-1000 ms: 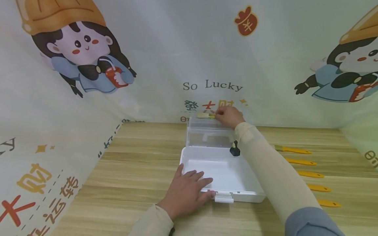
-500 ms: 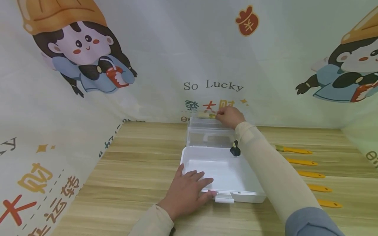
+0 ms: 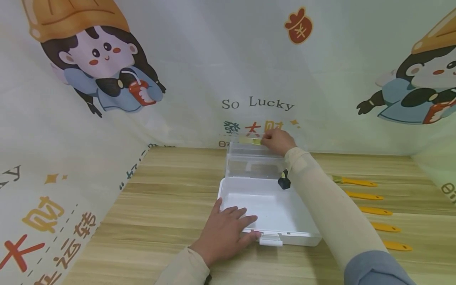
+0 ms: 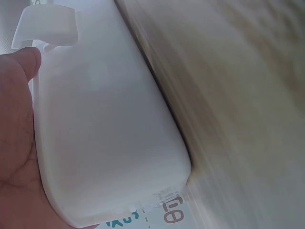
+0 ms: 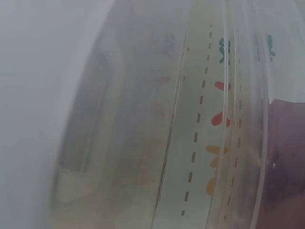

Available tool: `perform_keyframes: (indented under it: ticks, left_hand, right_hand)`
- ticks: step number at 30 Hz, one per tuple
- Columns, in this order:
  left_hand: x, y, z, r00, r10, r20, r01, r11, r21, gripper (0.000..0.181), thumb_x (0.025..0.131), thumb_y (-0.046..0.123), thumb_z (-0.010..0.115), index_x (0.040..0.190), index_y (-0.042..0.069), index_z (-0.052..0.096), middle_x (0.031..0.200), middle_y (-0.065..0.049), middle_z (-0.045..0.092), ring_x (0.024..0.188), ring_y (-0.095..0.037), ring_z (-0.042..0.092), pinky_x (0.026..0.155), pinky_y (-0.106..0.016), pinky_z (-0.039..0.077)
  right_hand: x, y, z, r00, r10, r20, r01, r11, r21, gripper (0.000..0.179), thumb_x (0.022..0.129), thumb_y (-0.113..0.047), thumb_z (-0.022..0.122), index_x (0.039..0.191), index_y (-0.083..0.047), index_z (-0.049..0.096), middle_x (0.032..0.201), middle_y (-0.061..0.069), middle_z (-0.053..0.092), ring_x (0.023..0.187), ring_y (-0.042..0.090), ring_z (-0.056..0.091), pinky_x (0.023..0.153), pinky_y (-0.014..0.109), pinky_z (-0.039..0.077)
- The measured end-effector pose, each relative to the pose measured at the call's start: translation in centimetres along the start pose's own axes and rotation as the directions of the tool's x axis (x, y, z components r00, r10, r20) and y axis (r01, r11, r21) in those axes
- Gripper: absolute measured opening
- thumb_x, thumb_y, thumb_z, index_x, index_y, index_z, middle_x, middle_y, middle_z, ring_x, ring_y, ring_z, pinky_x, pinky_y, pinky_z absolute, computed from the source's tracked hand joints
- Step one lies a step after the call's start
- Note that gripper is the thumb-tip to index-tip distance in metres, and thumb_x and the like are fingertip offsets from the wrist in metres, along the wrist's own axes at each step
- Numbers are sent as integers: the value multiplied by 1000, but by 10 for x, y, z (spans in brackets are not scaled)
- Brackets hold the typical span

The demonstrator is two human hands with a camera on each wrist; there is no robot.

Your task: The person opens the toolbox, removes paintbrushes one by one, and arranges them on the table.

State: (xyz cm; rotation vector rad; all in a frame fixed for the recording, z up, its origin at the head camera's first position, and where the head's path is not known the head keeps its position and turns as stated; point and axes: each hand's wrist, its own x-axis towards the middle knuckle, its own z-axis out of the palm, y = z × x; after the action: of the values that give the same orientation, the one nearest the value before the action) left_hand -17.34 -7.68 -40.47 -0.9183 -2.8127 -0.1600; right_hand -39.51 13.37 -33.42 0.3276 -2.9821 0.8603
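A white plastic box point(image 3: 265, 213) lies open on the table, its clear lid point(image 3: 254, 166) folded back toward the wall. My left hand point(image 3: 228, 233) rests spread over the front left corner, fingers reaching inside; in the left wrist view its thumb point(image 4: 29, 61) touches the rim beside the latch point(image 4: 47, 26). At the lid's far edge, my right hand point(image 3: 279, 141) pinches a paintbrush point(image 3: 255, 141), bristles pointing left. The hand hides the brush's handle. Clear plastic fills most of the right wrist view, with part of the right hand point(image 5: 286, 167) blurred behind it.
Several yellow-handled paintbrushes point(image 3: 375, 210) lie in a column on the table right of the box, partly behind the right forearm. A small black object point(image 3: 284, 182) shows beside the right wrist. A printed cloth wall point(image 3: 192, 79) stands close behind the lid.
The paintbrush sits very slightly lower at the lid's far edge, and its bristles look paler. Both hands and the box have hardly moved.
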Motion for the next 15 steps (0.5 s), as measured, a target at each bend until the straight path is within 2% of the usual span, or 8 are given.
perform_keyframes:
  ticks: [9,15]
  left_hand:
    - [0,0,1,1000,9,-16,-9,1000,1,55,100,64,36,129,30,67,129,-1,66,121,-22,59,110,-62,25]
    - [0,-1,2,999,14,-31,-14,1000,2,54,100,64,37,128,29,67,128,-1,66,120,-22,59,110,-62,26]
  right_hand:
    - [2,1,1,999,-47,16,46,999,24,20,100,-23,57,89,-7,64,85,6,62,78,22,52,69,34,42]
    - [-2,-2,0,997,-80,9,80,997,15,19,99,-19,54,97,-4,67,91,9,65,83,24,54,75,37,44]
